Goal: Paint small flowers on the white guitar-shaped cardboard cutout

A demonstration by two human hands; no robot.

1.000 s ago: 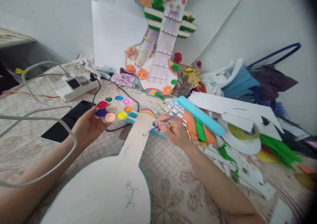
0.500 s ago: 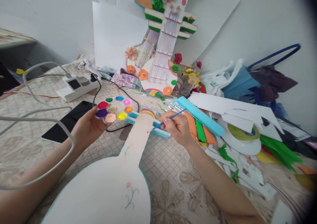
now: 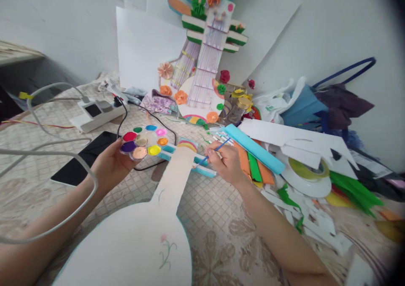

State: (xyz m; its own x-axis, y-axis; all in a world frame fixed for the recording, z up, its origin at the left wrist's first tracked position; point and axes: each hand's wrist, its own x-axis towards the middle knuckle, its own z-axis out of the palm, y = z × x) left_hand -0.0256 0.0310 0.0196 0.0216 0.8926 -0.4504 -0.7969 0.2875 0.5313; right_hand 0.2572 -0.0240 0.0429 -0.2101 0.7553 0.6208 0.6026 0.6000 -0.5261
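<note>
My left hand (image 3: 112, 164) grips the edge of a flower-shaped paint palette (image 3: 147, 139), whose wells hold red, purple, peach, yellow, orange, pink, blue and green paint. Between the fingers of my right hand (image 3: 226, 163) is a thin blue paintbrush (image 3: 212, 150). Its tip points down and left, at the right edge of the neck of a white guitar-shaped cutout (image 3: 126, 239); whether it touches cannot be told. A pink flower with a green stem (image 3: 166, 250) is painted on the body. Coloured arcs (image 3: 186, 146) and blue pegs (image 3: 204, 172) mark the neck's far end.
A decorated paper guitar (image 3: 205, 83) leans against the wall behind. At left lie a tablet (image 3: 85, 157), a power strip (image 3: 96, 115) and a looping white cable (image 3: 90, 172) over my left arm. Crepe paper rolls (image 3: 255, 149), a tape roll (image 3: 308, 168) and paper scraps (image 3: 311, 218) lie at right.
The brush tip has shifted slightly down and left at the neck's edge. An orange spot seen beside the tip earlier no longer shows apart from it. The whole view has shifted slightly.
</note>
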